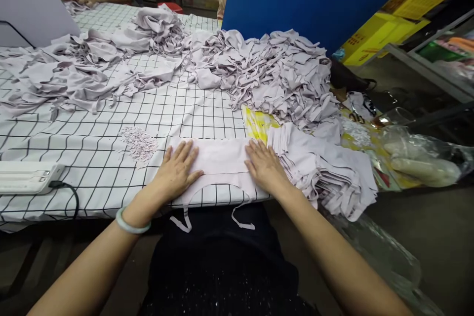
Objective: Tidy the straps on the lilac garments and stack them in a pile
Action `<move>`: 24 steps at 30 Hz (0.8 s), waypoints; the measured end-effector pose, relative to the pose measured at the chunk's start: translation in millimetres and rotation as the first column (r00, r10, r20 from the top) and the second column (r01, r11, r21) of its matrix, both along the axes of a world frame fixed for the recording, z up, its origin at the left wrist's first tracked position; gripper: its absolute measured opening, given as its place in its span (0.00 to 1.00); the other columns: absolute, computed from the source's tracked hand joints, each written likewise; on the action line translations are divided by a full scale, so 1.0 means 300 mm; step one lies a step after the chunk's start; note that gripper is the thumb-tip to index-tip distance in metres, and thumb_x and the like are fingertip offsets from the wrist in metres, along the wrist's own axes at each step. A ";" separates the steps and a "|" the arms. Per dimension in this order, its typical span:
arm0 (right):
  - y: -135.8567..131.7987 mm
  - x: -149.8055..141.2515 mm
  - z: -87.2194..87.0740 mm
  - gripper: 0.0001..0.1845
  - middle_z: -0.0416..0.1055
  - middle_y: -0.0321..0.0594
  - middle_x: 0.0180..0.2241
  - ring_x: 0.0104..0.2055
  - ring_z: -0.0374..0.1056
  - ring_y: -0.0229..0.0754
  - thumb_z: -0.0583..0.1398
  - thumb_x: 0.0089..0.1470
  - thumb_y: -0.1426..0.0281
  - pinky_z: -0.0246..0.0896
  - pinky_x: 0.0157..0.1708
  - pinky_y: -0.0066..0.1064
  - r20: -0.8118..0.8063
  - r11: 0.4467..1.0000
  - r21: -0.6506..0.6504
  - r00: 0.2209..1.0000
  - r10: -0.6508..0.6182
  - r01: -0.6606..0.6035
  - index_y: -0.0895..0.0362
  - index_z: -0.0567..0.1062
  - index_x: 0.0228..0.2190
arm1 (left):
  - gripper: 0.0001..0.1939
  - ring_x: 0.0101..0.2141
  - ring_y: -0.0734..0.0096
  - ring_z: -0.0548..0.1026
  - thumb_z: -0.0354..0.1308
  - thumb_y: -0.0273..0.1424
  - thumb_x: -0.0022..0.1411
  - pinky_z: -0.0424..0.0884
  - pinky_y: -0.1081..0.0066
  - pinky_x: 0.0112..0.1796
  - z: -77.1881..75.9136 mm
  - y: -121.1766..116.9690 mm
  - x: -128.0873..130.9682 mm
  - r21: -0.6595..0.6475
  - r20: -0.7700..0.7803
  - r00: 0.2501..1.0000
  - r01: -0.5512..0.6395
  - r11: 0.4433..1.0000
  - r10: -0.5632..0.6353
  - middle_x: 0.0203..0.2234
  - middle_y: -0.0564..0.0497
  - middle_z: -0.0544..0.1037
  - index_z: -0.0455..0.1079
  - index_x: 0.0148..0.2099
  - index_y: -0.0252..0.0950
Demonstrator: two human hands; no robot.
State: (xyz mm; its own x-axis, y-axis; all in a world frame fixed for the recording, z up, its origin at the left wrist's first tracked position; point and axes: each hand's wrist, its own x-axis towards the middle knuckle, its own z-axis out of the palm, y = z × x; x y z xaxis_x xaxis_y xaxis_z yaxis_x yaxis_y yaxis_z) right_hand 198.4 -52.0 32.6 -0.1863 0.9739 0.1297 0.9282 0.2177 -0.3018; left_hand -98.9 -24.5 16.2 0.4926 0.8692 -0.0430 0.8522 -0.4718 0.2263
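A pale lilac strappy top (222,155) lies spread flat at the table's near edge, its thin straps hanging over the edge toward my lap. My left hand (177,168) rests palm down on its left end, fingers spread. On its right end my right hand (264,165) is laid flat, fingers stretched out. Neither hand grips anything. Just right of my right hand is a layered stack of matching tops (333,168). A small heap of tiny pale scraps (138,144) sits left of my left hand.
A large pile of loose lilac garments (274,69) covers the back right, with more garments (70,79) at the back left. A white power bank or strip (25,177) with a black cable lies left. Clear plastic bags (425,158) are at right. Two people sit across the table.
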 end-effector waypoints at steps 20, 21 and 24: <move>-0.565 0.047 0.083 0.21 0.74 0.35 0.28 0.32 0.71 0.41 0.60 0.61 0.58 0.68 0.41 0.36 -0.713 0.849 -0.528 0.544 -0.443 -0.001 0.51 0.73 0.53 | 0.16 0.50 0.57 0.72 0.61 0.20 0.58 0.73 0.55 0.51 -0.052 -0.227 0.403 0.003 0.682 0.683 0.352 0.936 -0.259 0.49 0.40 0.74 0.74 0.49 0.34; -0.567 0.059 0.124 0.20 0.74 0.35 0.28 0.31 0.70 0.40 0.60 0.61 0.59 0.68 0.39 0.35 -0.726 0.850 -0.526 0.540 -0.426 -0.037 0.51 0.74 0.53 | 0.13 0.50 0.56 0.72 0.63 0.21 0.59 0.73 0.54 0.50 -0.056 -0.233 0.412 0.016 0.672 0.697 0.327 0.945 -0.252 0.48 0.41 0.74 0.75 0.46 0.35; -0.504 0.092 0.229 0.15 0.78 0.41 0.32 0.35 0.75 0.43 0.61 0.61 0.58 0.70 0.40 0.36 -0.810 0.822 -0.516 0.449 -0.378 -0.239 0.53 0.81 0.42 | 0.06 0.47 0.56 0.73 0.61 0.24 0.63 0.74 0.55 0.48 -0.062 -0.244 0.436 0.043 0.665 0.711 0.269 0.962 -0.229 0.45 0.42 0.75 0.78 0.40 0.36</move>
